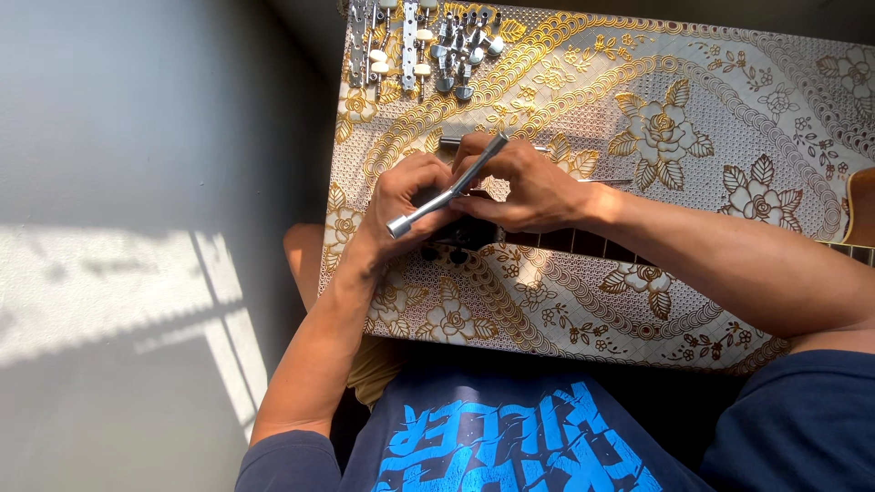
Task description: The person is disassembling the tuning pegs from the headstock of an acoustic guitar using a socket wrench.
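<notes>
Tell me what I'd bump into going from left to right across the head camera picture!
Grey floor with a sunlit patch → left hand → silver metal tool → right hand → big gold flower on the tablecloth → guitar body at the edge.

A: We saw hard sunlight falling across the patterned tablecloth (693,118), and its gold print glared brightly. The metal socket wrench (447,196) glinted too.

B: We noted a bright window-shaped patch on the floor (118,292), with grey shadow around it. Focus stayed sharp; the edges bent slightly.
</notes>
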